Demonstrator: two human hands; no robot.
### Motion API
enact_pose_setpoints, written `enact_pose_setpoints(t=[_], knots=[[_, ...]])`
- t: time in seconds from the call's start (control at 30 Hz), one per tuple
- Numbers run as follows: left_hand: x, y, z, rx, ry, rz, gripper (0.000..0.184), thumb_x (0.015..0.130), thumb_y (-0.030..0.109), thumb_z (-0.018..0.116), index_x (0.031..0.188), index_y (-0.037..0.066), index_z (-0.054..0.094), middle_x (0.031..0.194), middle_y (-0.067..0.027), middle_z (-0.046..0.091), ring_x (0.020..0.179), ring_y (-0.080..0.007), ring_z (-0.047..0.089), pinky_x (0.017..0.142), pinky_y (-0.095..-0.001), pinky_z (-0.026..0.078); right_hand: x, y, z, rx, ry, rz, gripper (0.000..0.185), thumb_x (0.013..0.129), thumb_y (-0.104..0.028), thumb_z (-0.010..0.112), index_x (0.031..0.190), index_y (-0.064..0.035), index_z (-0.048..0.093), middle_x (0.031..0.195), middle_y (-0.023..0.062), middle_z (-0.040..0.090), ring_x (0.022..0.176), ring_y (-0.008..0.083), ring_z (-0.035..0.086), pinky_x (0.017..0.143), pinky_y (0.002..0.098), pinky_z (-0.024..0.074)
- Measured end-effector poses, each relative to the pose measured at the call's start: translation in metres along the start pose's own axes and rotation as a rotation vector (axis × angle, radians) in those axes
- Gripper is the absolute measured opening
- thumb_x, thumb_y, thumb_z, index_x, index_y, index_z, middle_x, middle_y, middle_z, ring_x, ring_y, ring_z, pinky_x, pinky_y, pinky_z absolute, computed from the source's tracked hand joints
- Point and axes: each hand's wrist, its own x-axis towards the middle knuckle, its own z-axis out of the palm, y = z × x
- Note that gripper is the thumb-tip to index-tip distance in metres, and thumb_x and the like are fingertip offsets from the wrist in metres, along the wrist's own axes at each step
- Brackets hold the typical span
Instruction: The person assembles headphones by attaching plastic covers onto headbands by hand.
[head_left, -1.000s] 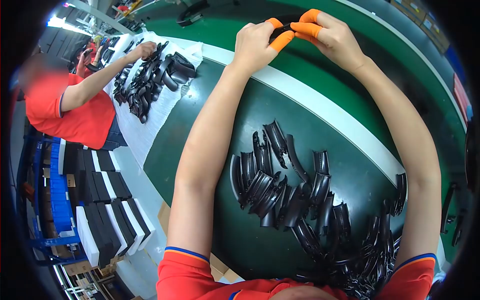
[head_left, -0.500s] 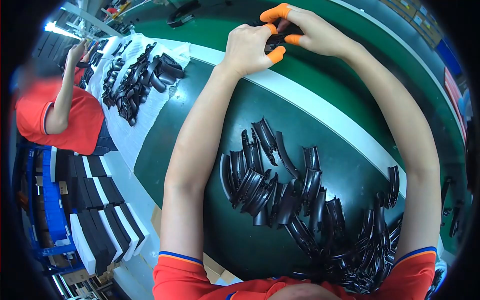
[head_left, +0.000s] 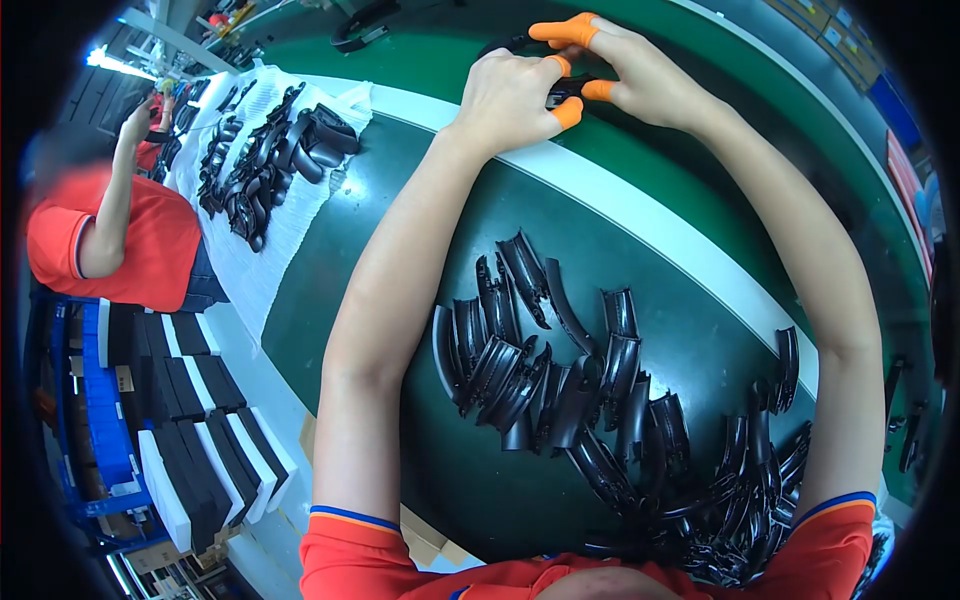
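Looks like two-handed manipulation: left hand [head_left: 508,102] pinching black part [head_left: 567,93]; right hand [head_left: 645,80] at it, can't tell if gripping. Next move needs left steady.

Parts [head_left: 574,400] lie on the table [head_left: 480,510]; leftward, a cloth [head_left: 287,238] bears other pieces [head_left: 325,132]

A black part [head_left: 566,93] is held between the orange-tipped fingers [head_left: 569,112] of the left hand [head_left: 500,98] and met from the opposite side by the right hand [head_left: 645,75]. Largely covered by the fingers, its full outline cannot be told.
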Motion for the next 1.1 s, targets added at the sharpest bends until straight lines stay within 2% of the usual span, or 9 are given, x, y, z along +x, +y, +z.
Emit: enact_pose_setpoints(t=[0.13,0.2,0.33,0.57,0.7,0.77,0.9,1.0,1.1], knots=[[0.001,0.002,-0.001,-0.020,0.024,0.014,0.022,0.068,0.026,0.068,0.075,0.006,0.065,0.063,-0.0077,0.064,0.060,-0.0270,0.061,0.065,-0.0367,0.048,0.000,-0.001,0.002,0.153,0.014,0.010,0.044,0.076,-0.001,0.065,0.120,0.0010,0.057,0.112,0.0190,0.058,0.106,0.0347,0.057,0.092,0.0387,0.0473],[0.001,0.001,-0.003,-0.017,0.010,0.014,0.022,0.068,0.027,0.068,0.075,0.006,0.066,0.062,-0.0078,0.064,0.059,-0.0270,0.062,0.065,-0.0367,0.049,-0.003,0.020,0.020,-0.067,0.066,0.060,0.071,0.070,0.016,0.061,0.135,-0.0111,0.050,0.104,0.0106,0.056,0.093,0.0233,0.061,0.083,0.0332,0.0532],[0.000,0.005,0.001,0.017,-0.047,0.000,0.023,0.064,0.027,0.068,0.073,0.006,0.069,0.059,-0.0094,0.063,0.059,-0.0252,0.063,0.067,-0.0368,0.050,0.003,0.014,0.022,-0.205,-0.085,0.100,0.051,0.072,0.018,0.058,0.119,-0.0017,0.058,0.104,0.0130,0.056,0.098,0.0285,0.062,0.085,0.0350,0.0547],[-0.003,0.009,0.000,0.019,-0.034,-0.031,0.021,0.064,0.027,0.070,0.070,0.007,0.067,0.059,-0.0090,0.063,0.057,-0.0250,0.061,0.064,-0.0347,0.048,0.001,0.009,0.016,-0.220,-0.131,0.151,0.057,0.072,0.018,0.058,0.125,-0.0040,0.055,0.108,0.0131,0.057,0.095,0.0268,0.062,0.083,0.0339,0.0554],[0.000,0.008,0.000,-0.023,0.089,-0.008,0.025,0.066,0.031,0.073,0.072,0.007,0.066,0.058,-0.0064,0.063,0.055,-0.0248,0.060,0.063,-0.0347,0.047,-0.001,0.015,0.011,0.204,0.002,0.165,0.064,0.071,0.014,0.062,0.131,-0.0050,0.051,0.105,0.0103,0.055,0.090,0.0245,0.059,0.083,0.0316,0.0531],[0.001,0.008,-0.002,0.035,0.072,0.038,0.025,0.067,0.031,0.073,0.074,0.008,0.067,0.058,-0.0057,0.062,0.055,-0.0232,0.060,0.063,-0.0342,0.046,0.000,0.016,0.015,-0.097,-0.011,0.091,0.062,0.069,0.014,0.062,0.129,-0.0034,0.054,0.104,0.0112,0.054,0.093,0.0266,0.058,0.082,0.0324,0.0507],[0.001,0.005,-0.005,0.082,0.031,0.080,0.021,0.068,0.027,0.072,0.078,0.008,0.070,0.058,-0.0051,0.062,0.054,-0.0211,0.059,0.063,-0.0326,0.045,0.001,0.001,0.030,-0.281,0.057,0.104,0.049,0.067,0.014,0.060,0.115,0.0019,0.060,0.104,0.0149,0.055,0.090,0.0302,0.060,0.076,0.0354,0.0507],[0.000,0.004,-0.004,0.091,0.018,0.009,0.020,0.067,0.026,0.072,0.075,0.008,0.068,0.057,-0.0050,0.061,0.052,-0.0219,0.059,0.063,-0.0327,0.045,0.001,-0.005,0.039,-0.355,0.206,0.063,0.046,0.067,0.014,0.060,0.112,0.0025,0.062,0.103,0.0159,0.056,0.089,0.0302,0.061,0.074,0.0364,0.0513],[-0.001,0.000,0.000,0.006,0.143,0.042,0.021,0.066,0.027,0.073,0.072,0.008,0.067,0.056,-0.0056,0.060,0.051,-0.0233,0.058,0.063,-0.0335,0.047,0.006,-0.008,0.025,-0.243,0.092,0.166,0.049,0.069,0.014,0.060,0.116,0.0008,0.062,0.099,0.0157,0.056,0.087,0.0309,0.061,0.073,0.0352,0.0520]])
